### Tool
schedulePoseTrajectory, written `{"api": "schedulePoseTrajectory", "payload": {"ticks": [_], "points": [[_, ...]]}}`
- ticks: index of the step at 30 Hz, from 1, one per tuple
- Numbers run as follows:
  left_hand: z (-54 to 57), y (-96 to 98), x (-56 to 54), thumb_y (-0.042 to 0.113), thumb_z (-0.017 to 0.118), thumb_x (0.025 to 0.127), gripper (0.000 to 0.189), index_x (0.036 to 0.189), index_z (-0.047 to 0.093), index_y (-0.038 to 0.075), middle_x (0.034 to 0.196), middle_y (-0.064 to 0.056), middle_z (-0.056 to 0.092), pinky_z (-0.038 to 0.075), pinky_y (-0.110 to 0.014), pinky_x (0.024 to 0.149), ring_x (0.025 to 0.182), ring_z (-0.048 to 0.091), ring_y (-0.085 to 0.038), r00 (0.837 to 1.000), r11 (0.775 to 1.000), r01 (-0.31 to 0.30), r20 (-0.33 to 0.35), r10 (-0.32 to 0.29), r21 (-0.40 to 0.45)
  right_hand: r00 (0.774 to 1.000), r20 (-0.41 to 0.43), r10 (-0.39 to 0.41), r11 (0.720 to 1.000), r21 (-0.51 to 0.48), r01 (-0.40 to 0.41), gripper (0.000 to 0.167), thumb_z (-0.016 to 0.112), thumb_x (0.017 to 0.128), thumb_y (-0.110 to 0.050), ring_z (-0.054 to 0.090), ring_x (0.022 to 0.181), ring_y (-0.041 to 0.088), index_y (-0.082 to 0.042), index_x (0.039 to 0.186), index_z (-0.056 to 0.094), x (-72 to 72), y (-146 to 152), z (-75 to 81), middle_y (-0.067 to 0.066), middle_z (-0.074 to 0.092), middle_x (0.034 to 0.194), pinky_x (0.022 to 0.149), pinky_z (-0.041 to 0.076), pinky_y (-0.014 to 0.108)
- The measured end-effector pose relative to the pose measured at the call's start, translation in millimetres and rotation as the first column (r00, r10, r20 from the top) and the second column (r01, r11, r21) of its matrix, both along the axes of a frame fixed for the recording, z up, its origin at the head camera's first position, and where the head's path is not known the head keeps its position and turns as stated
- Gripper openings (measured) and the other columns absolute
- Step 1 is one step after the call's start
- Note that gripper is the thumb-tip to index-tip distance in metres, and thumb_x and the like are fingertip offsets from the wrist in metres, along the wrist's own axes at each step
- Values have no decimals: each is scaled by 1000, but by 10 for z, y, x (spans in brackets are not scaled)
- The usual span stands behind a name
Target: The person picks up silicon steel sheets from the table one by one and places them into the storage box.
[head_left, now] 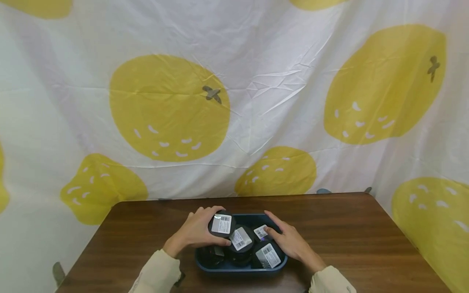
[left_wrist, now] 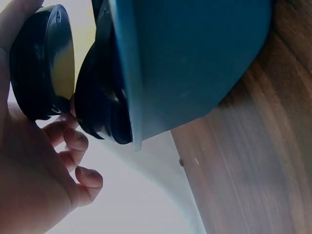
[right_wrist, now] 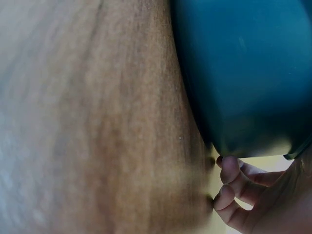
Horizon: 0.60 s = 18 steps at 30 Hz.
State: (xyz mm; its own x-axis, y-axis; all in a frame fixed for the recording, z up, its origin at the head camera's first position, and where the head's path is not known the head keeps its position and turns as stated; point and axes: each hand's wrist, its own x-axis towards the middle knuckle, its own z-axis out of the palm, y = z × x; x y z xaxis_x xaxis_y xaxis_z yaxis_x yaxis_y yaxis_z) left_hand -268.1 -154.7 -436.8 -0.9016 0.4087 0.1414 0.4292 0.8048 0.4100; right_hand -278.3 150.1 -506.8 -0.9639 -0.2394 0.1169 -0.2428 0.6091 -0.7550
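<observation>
My left hand [head_left: 198,228] grips a round black container [head_left: 221,224] with a white barcode label, thumb below and fingers above its rim. In the left wrist view that container [left_wrist: 44,63] is tipped on edge, outside the wall of a blue bin [left_wrist: 195,63]. Several more round black containers, some labelled, are piled in the bin. One labelled container [head_left: 268,255] lies at the front right. My right hand [head_left: 291,240] holds the bin's right end, thumb over the rim by a label, other fingers outside. In the right wrist view, curled fingers [right_wrist: 230,170] lie close against the bin's outside.
The bin stands on a dark brown wooden table [head_left: 340,228], near its front. Behind the table hangs a white cloth [head_left: 264,101] printed with yellow fruit. Pale sleeves [head_left: 157,270] cover both forearms.
</observation>
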Motion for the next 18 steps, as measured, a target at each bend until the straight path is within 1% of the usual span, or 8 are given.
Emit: {"api": "schedulePoseTrajectory", "payload": {"ticks": [4,7,12,16,18], "points": [[-24,18,-11,73,78,60,96,139,53,24,122,3,64,30,-35,75,93,43,-14,1000,1000,-2,-7,2,-14,1000,5,2,1000,0,-2,56,57,99,-42,45,136,37,-28,151,43,-1,0,18,9,48,149,109,32,60],[-55,26,-18,74,78,60,97,139,53,24,121,4,64,29,-35,74,91,41,-14,1000,1000,-3,-7,3,-24,1000,6,1,1000,-1,-1,56,57,98,-42,45,136,37,-30,151,43,-1,-1,19,9,48,150,109,31,59],[-79,42,-9,73,78,60,98,139,54,21,119,3,65,26,-36,73,89,39,-14,1000,1000,4,-14,-4,-24,1000,1,-3,1000,3,3,55,58,98,-43,45,137,36,-33,150,43,1,-1,12,8,48,150,109,32,58],[-96,56,4,74,78,60,98,137,55,20,116,3,66,25,-36,72,87,38,-15,999,1000,13,-32,-13,-27,1000,-2,-2,1000,1,2,55,57,98,-44,44,137,36,-33,150,43,3,2,7,8,48,150,109,32,59],[-109,62,12,75,78,59,97,137,55,21,115,4,66,25,-35,72,86,37,-14,999,999,15,-37,-17,-37,1000,0,1,1000,-1,-1,56,57,98,-45,44,137,36,-33,150,43,2,4,3,8,48,150,109,32,59]]}}
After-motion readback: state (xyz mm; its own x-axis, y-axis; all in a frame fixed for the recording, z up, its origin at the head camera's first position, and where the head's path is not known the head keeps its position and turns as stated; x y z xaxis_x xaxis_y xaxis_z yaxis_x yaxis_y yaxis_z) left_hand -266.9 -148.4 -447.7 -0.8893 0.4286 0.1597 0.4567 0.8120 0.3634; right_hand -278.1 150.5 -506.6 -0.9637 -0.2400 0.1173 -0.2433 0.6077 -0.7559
